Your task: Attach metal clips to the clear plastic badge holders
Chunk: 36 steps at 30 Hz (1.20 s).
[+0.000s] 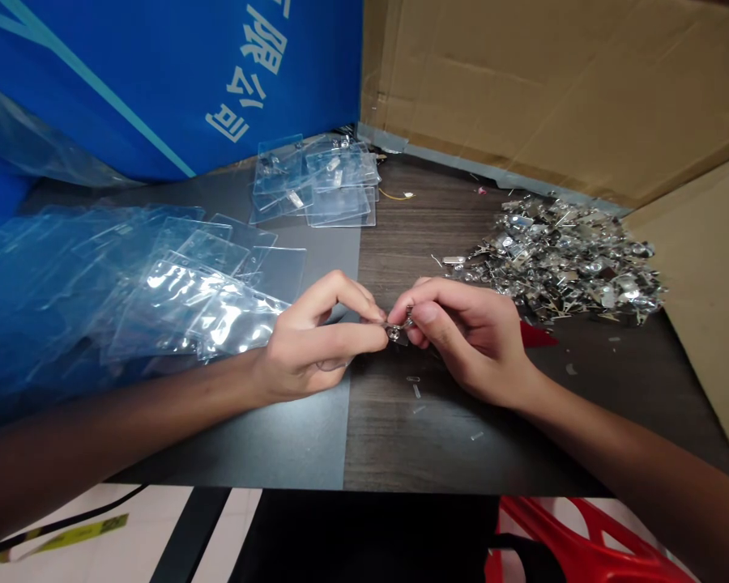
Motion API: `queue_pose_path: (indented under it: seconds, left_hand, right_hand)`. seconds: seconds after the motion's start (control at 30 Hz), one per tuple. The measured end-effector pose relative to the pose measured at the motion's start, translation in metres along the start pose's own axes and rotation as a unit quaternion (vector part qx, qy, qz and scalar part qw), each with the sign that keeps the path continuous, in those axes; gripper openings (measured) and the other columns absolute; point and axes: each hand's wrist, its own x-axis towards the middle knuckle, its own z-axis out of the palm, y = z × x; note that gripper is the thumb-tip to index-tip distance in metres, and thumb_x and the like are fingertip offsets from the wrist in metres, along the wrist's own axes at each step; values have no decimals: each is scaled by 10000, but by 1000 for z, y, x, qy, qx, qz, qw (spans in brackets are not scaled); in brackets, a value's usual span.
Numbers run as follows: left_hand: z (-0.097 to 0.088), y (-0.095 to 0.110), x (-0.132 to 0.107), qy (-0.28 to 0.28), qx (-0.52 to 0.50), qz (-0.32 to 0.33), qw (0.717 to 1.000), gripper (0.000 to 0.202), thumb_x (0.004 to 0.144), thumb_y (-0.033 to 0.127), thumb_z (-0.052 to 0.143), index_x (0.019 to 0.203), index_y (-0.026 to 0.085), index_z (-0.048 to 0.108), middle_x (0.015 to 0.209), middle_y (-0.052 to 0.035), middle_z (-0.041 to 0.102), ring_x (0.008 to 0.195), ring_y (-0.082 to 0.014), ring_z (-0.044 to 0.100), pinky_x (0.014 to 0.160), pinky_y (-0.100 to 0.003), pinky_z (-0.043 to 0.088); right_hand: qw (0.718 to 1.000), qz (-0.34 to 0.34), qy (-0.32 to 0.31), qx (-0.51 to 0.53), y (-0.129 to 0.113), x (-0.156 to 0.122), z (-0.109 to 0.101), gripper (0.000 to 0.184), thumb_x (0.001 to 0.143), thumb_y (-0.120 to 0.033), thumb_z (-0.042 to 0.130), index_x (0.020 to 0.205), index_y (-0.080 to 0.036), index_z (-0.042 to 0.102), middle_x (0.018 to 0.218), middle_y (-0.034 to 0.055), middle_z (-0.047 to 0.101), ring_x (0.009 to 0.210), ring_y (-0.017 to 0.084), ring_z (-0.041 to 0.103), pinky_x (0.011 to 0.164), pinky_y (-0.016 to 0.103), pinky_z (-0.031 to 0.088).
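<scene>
Above the middle of the table my left hand (325, 336) and my right hand (467, 332) meet at a small metal badge clip (396, 333) with a clear strap and a snap. The thumb and forefinger of my left hand pinch its left side. Closed fingers of my right hand grip its right end, where metal shows between the fingertips. A clear plastic edge (333, 366) shows under my left fingers; most of it is hidden. Left of my left hand lies a spread of clear plastic badge holders (188, 300). A heap of metal badge clips (571, 259) lies beyond my right hand.
Finished-looking clear holders with clips (316, 182) are stacked at the back. A blue panel (158, 73) and a cardboard wall (547, 89) bound the table (401, 453). Small clear scraps (416, 391) lie near my hands. A red chair part (583, 534) is below the front edge.
</scene>
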Motion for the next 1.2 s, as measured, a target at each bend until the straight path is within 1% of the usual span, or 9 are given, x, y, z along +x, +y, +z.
queue_pose_path:
  seconds: [0.1, 0.2, 0.3, 0.47, 0.63, 0.77, 0.9, 1.07, 1.2]
  left_hand:
    - [3, -1, 0, 25, 4, -9, 1000, 179, 997, 70, 729, 993, 248, 749, 936, -35, 727, 858, -156, 767, 737, -277, 685]
    - [5, -2, 0, 36, 10, -12, 999, 173, 997, 68, 732, 997, 240, 746, 920, -35, 722, 851, -153, 771, 737, -273, 681]
    - [4, -3, 1, 35, 12, -8, 999, 181, 989, 48, 734, 1013, 228, 742, 926, -37, 717, 849, -150, 772, 734, -268, 675]
    - [4, -2, 0, 34, 7, -14, 999, 165, 1010, 66, 727, 1028, 230, 733, 904, -42, 729, 807, -158, 762, 698, -280, 663]
    - [5, 0, -2, 40, 7, -32, 999, 211, 980, 36, 729, 1070, 227, 730, 887, -44, 744, 788, -170, 748, 686, -304, 653]
    - [4, 2, -2, 41, 7, -44, 998, 233, 955, 21, 735, 1081, 218, 726, 902, -47, 770, 799, -176, 746, 707, -322, 653]
    - [5, 4, 0, 47, 10, -49, 998, 225, 948, 27, 744, 1076, 212, 720, 894, -45, 776, 769, -163, 729, 679, -306, 625]
    - [7, 7, 1, 49, 7, -58, 997, 229, 952, 28, 748, 1083, 211, 710, 875, -39, 758, 749, -157, 717, 654, -294, 598]
    - [8, 7, 1, 40, -4, -63, 997, 219, 963, 44, 752, 1106, 203, 706, 872, -37, 751, 742, -148, 709, 655, -278, 584]
  right_hand:
    - [1000, -2, -3, -3, 0, 0, 0, 216, 1143, -291, 630, 1026, -202, 787, 809, 0, 735, 667, 119, 646, 705, 278, 554]
    - [1000, -3, -5, -6, 1, 1, -1, 199, 1142, -268, 629, 1029, -199, 777, 834, 2, 743, 687, 115, 649, 731, 275, 554]
    - [1000, -12, -5, -10, 1, 2, -1, 176, 1139, -251, 628, 1045, -197, 767, 868, 9, 752, 719, 123, 662, 754, 282, 555]
    - [999, -38, -7, -22, 1, 2, -1, 156, 1134, -230, 629, 1047, -204, 756, 942, 24, 769, 782, 136, 686, 789, 295, 551]
    - [998, -56, -16, -32, 2, 3, -4, 114, 1114, -197, 653, 1062, -209, 755, 935, 19, 766, 800, 143, 686, 778, 298, 541]
    - [995, -82, -21, -51, 3, 3, -4, 57, 1053, -196, 744, 1108, -208, 748, 923, 13, 749, 781, 145, 658, 748, 296, 536]
    - [991, -109, -18, -75, 6, 2, -4, 202, 950, -184, 870, 1102, -205, 740, 920, 15, 739, 782, 153, 664, 728, 302, 546]
    - [984, -131, 4, -118, 7, 2, -2, 131, 978, -141, 805, 1064, -216, 740, 923, 29, 757, 801, 171, 688, 739, 328, 561]
    - [981, -140, 15, -135, 3, 2, -1, 116, 978, -126, 775, 1041, -215, 734, 927, 35, 756, 807, 174, 701, 744, 331, 568]
